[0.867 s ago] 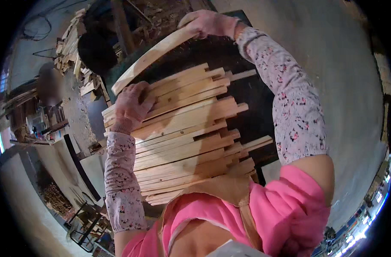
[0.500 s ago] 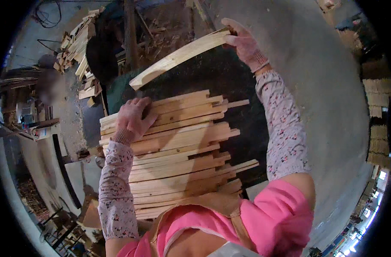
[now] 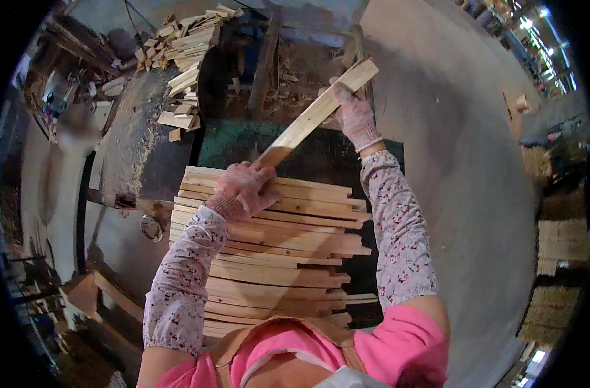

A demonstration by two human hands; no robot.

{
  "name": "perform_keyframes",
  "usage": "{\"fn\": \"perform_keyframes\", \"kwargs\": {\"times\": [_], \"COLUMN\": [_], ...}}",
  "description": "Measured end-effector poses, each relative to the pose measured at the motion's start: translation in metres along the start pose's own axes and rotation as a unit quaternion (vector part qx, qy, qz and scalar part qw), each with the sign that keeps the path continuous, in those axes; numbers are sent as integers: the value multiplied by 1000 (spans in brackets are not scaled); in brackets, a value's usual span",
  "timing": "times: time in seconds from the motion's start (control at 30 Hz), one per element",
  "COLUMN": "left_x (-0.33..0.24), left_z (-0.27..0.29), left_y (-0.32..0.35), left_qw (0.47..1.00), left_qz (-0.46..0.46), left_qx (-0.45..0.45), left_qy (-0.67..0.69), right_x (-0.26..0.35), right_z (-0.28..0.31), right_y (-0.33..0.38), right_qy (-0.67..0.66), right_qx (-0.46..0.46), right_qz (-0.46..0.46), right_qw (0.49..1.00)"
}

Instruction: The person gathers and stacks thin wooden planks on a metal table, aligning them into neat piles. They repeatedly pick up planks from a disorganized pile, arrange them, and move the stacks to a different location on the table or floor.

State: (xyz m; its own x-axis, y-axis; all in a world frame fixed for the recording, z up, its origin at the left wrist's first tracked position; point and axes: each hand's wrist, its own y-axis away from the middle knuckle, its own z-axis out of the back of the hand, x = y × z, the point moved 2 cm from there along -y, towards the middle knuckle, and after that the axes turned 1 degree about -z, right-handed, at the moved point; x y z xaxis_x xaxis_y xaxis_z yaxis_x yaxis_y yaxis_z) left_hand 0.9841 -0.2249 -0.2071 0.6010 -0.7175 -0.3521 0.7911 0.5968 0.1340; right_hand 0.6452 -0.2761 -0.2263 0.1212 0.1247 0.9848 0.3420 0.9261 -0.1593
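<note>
A pale wooden strip (image 3: 308,121) slants above the far side of the work table, its far end up to the right. My right hand (image 3: 356,119), in a pinkish knit glove, is closed round it near that far end. At the strip's lower end is my gloved left hand (image 3: 242,189), its fingers closed about the tip. Beneath the left hand lies a stack of similar wooden strips (image 3: 288,249), side by side, their right ends uneven. Part of the stack is hidden by my left forearm and body.
Beyond the table's dark green surface (image 3: 237,142), a heap of short wood pieces (image 3: 191,42) lies at the far left. Sawdust covers a dark surface (image 3: 130,139) on the left. Grey floor (image 3: 463,194) stretches to the right, with bundled slats (image 3: 560,252) at its edge.
My left hand has come off the stack to the strip's lower end. The strip has swung steeper, with my right hand lower along it. The whole view has turned somewhat.
</note>
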Motion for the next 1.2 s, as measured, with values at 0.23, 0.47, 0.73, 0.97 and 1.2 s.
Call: {"fn": "perform_keyframes", "kwargs": {"times": [0.23, 0.47, 0.73, 0.97, 1.2], "left_x": [4, 4, 6, 2, 0], "left_z": [1, 0, -6, 3, 9], "left_y": [0, 5, 6, 8, 8], "left_qw": [1000, 1000, 999, 999, 998], "left_qz": [-9, 0, -3, 0, 26], "left_qx": [7, -7, -8, -32, 17], "left_qy": [1, 27, 46, 30, 49], "right_x": [116, 98, 16, -31, -9], "right_z": [-25, -112, -179, -162, -156], "right_y": [-60, -42, -17, 54, 56], "right_qy": [137, 461, 396, 328, 104], "right_qx": [166, 236, 418, 428, 422], "right_qz": [-37, 261, 362, -185, -329], "right_qw": [976, 815, 734, 821, 839]}}
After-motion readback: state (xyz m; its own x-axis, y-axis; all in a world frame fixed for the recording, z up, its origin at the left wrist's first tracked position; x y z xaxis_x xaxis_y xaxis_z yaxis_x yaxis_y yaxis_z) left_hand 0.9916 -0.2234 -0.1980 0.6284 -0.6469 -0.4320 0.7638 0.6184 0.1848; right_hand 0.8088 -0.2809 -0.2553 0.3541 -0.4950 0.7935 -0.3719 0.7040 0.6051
